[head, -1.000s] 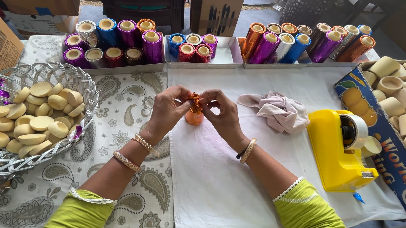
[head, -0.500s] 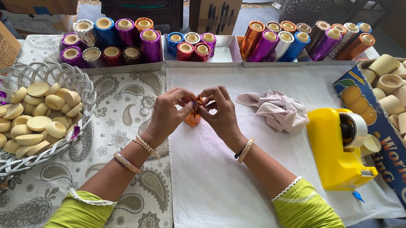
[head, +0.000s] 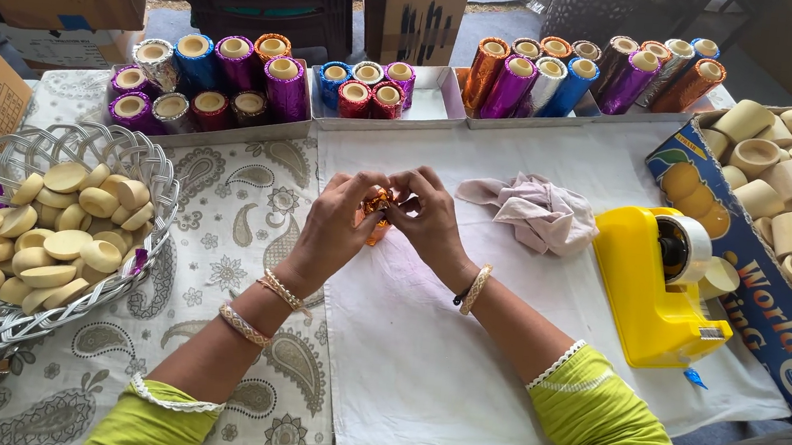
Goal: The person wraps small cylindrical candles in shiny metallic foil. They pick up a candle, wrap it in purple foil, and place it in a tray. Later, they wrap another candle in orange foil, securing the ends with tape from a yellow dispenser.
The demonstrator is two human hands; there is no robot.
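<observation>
**Orange foil piece pinched over the white cloth**

While your left hand (head: pixel 337 221) and right hand (head: pixel 428 218) pinched the orange foil piece (head: pixel 376 213) with narrow fingertips above the white cloth (head: pixel 460 357), a basket (head: pixel 143 152) sat left, a crumpled rag (head: pixel 534 213) and yellow tape dispenser (head: pixel 654 289) right, foil rolls (head: pixel 283 83) behind.

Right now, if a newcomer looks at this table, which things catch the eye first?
At the centre, the left hand and right hand pinch a small orange foil-wrapped piece over the white cloth. Along the far edge stand shiny foil rolls. A silver wire basket of pale discs sits left, a yellow tape dispenser right.
</observation>
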